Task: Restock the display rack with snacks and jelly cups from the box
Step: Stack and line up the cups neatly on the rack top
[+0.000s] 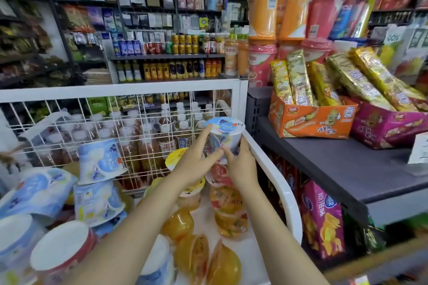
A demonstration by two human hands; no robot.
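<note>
A blue-and-white jelly cup [225, 133] stands upright on top of a stack of orange jelly cups [228, 206] in the far right corner of the white wire display rack [271, 169]. My right hand [242, 166] grips its right side. My left hand [196, 164] touches its left side with straight fingers, index finger at the lid's rim. More blue-and-white cups [99, 162] are piled upside down at the left of the rack. Clear orange fruit jelly cups [192, 254] lie on the rack floor.
A grey shelf [347, 169] at the right carries an orange box [312, 120] and a pink box [389, 125] of gold snack packs. Bottled drinks [166, 129] stand behind the rack's wire back. Tall orange and pink cup stacks [264, 30] rise beyond.
</note>
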